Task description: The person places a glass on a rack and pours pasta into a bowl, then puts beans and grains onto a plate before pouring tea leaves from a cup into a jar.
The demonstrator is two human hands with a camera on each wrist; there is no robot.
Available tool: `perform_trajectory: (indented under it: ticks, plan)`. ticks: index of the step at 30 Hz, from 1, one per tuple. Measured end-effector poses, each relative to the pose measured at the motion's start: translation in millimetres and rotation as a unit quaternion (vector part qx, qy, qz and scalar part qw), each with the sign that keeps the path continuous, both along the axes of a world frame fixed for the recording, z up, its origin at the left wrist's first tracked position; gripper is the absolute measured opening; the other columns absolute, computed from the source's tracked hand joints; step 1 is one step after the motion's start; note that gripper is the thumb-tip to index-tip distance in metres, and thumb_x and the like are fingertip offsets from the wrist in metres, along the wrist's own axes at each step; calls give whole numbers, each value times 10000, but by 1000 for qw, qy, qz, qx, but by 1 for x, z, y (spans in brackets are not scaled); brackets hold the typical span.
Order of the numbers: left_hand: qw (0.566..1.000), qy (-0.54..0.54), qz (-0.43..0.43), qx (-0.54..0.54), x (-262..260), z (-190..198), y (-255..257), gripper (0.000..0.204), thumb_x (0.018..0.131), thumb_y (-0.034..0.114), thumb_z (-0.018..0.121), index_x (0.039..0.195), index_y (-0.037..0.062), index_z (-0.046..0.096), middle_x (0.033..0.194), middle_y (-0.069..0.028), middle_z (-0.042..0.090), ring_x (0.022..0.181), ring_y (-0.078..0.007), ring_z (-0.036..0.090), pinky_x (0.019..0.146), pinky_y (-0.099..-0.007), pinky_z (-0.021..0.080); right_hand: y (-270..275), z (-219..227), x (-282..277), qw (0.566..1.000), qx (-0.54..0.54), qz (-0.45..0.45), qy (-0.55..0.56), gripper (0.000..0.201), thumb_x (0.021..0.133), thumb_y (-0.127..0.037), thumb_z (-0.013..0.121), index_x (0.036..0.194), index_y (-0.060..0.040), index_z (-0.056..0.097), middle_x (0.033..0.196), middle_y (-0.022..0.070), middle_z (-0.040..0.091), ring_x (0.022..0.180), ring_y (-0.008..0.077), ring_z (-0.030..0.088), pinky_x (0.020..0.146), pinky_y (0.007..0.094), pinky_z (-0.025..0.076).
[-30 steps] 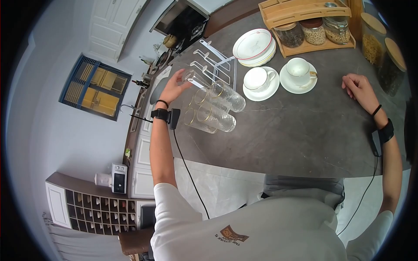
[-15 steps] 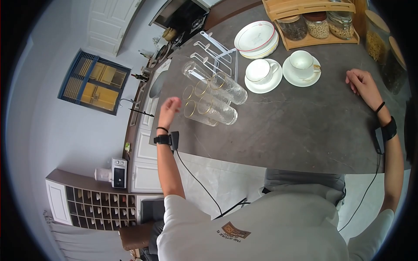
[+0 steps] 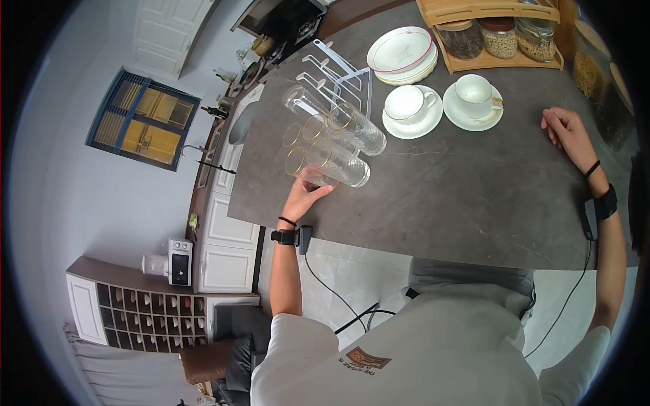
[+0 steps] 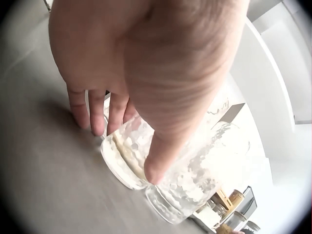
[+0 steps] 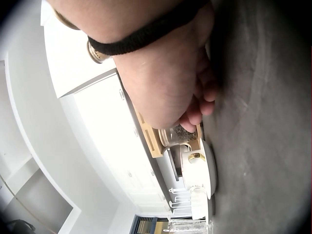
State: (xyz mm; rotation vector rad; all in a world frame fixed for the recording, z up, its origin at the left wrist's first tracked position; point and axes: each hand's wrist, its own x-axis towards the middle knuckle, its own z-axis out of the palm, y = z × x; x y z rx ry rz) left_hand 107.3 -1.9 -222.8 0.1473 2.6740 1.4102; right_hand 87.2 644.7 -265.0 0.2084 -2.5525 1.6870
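My left hand has its thumb and fingers around the nearest clear, gold-rimmed drinking glass. That glass stands at the front of a close group of several matching glasses on the grey countertop. Another glass stands at the back of the group, beside a white wire cup rack. Far to the right, my right hand rests on the countertop with loosely curled fingers and nothing in it. A white cup on its saucer is the crockery closest to it.
A second cup on a saucer sits right of the glasses. Behind is a stack of white dishes. A wooden shelf with jars stands at the back right, near tall lidded jars. The countertop edge runs along my body.
My left hand has left the back glass by the rack, pulled back toward me past the left side, and come to the front glass, which it now grips. The right hand stays put.
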Motion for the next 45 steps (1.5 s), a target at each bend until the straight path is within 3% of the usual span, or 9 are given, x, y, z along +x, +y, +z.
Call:
perform_trajectory:
  ticks: [11, 18, 23, 26, 32, 37, 45]
  plan:
    - [997, 47, 42, 35, -3, -20, 4, 692, 822, 182, 869, 1400, 27, 519, 1217, -68, 632, 1045, -153, 632, 886, -292, 521, -2, 3, 2, 1000, 3, 2, 7, 397, 1075, -327, 516, 804, -56, 621, 616, -54, 507, 551, 27, 487, 491, 207, 380]
    - [992, 96, 62, 46, 20, 10, 0, 652, 831, 138, 832, 1396, 38, 522, 1225, -74, 612, 1116, -184, 605, 943, -326, 519, -2, 2, 1, 1000, 6, 6, 11, 397, 1082, -324, 506, 813, -51, 611, 617, -52, 496, 546, 30, 471, 488, 211, 369]
    - [961, 183, 103, 183, 25, 49, -11, 594, 869, 101, 746, 1407, 45, 499, 1212, -73, 581, 1140, -198, 577, 957, -351, 514, -4, 3, 1, 1000, 8, 8, 14, 397, 1080, -322, 506, 812, -50, 612, 614, -52, 493, 547, 32, 467, 495, 213, 370]
    - [958, 204, 123, 158, 3, 79, -27, 597, 890, 144, 743, 1420, 48, 484, 1206, -56, 581, 1105, -187, 594, 933, -342, 518, -4, 2, 1, 1000, 8, 4, 5, 398, 1079, -323, 505, 811, -49, 610, 615, -52, 494, 548, 31, 464, 496, 213, 369]
    - [967, 215, 134, 1, -44, 142, -15, 573, 907, 253, 761, 1388, 42, 531, 1190, -39, 638, 994, -135, 631, 844, -280, 510, -3, 2, 2, 1000, -4, 3, 7, 403, 1079, -325, 505, 805, -48, 609, 617, -52, 497, 549, 31, 468, 497, 215, 375]
    - [956, 250, 150, -22, -91, 179, -13, 637, 883, 319, 800, 1370, 30, 507, 1129, -69, 659, 969, -122, 632, 760, -264, 480, -2, 2, 1, 1000, -7, 5, 11, 390, 1068, -314, 527, 809, -41, 628, 623, -44, 513, 550, 34, 490, 498, 212, 389]
    - [959, 231, 163, -24, -131, 235, 6, 802, 848, 381, 829, 1445, 8, 443, 1112, -73, 643, 1002, -153, 602, 873, -319, 477, -2, 5, 4, 1000, 0, 7, 6, 398, 1065, -312, 533, 806, -29, 638, 626, -33, 528, 557, 37, 502, 506, 220, 398]
